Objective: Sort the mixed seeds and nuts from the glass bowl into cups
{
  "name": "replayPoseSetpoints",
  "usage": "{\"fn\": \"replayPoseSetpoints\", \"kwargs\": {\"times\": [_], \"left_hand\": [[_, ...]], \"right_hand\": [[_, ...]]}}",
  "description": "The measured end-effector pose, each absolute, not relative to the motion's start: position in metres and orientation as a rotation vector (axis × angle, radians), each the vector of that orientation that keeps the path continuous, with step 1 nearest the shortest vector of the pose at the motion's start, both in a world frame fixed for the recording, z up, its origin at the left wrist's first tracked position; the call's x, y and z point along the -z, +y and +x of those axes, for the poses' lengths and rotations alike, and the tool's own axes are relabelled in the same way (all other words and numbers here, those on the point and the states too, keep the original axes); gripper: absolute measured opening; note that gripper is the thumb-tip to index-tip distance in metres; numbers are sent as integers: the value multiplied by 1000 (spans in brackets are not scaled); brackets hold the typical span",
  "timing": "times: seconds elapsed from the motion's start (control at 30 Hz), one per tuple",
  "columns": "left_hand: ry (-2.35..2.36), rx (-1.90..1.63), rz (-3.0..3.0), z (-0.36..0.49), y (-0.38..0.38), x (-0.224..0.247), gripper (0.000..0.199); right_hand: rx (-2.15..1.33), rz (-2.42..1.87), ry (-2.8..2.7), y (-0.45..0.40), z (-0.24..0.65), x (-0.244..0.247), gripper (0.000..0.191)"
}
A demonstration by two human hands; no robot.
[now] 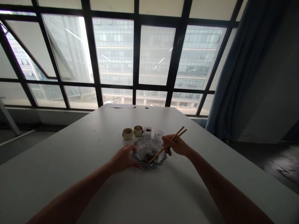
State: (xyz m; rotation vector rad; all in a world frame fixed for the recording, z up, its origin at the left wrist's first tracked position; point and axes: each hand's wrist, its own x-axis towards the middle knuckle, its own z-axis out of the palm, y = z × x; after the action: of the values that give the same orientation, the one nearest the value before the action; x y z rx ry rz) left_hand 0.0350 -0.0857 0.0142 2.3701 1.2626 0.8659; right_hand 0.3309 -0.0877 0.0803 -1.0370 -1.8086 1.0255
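Sitting on the white surface (93, 149), a scalloped glass bowl (144, 143) holds small dark pieces (147, 157), and a pair of wooden chopsticks (160, 152) slants down into it, tips among the pieces. The right hand (176, 145) has its grip pinching the chopsticks beside the bowl's right rim, while the left hand (125, 158) curves its grip, thumb and fingers spread, against the left side. Just beyond stand two round cream pots (127, 137) and two white cups (147, 134), with black-framed windows (115, 51) behind and a blue curtain (230, 77) at right.
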Motion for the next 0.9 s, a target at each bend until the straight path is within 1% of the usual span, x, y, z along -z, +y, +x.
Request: {"fn": "replayPoseSetpoints", "kwargs": {"times": [0.27, 0.5, 0.63, 0.9], "left_hand": [[1293, -834, 2337, 36, -88, -18, 65], [1276, -850, 2342, 35, -87, -16, 66], [1289, -812, 2362, 36, -89, -19, 64], [1273, -832, 2367, 37, -90, -20, 63]], "right_hand": [[-817, -1064, -1755, -82, 330, -75, 62], [-686, -1052, -1727, -80, 342, -81, 59], [-681, -1018, -1787, -83, 337, -79, 56], [-707, -967, -1895, -78, 322, -60, 53]]}}
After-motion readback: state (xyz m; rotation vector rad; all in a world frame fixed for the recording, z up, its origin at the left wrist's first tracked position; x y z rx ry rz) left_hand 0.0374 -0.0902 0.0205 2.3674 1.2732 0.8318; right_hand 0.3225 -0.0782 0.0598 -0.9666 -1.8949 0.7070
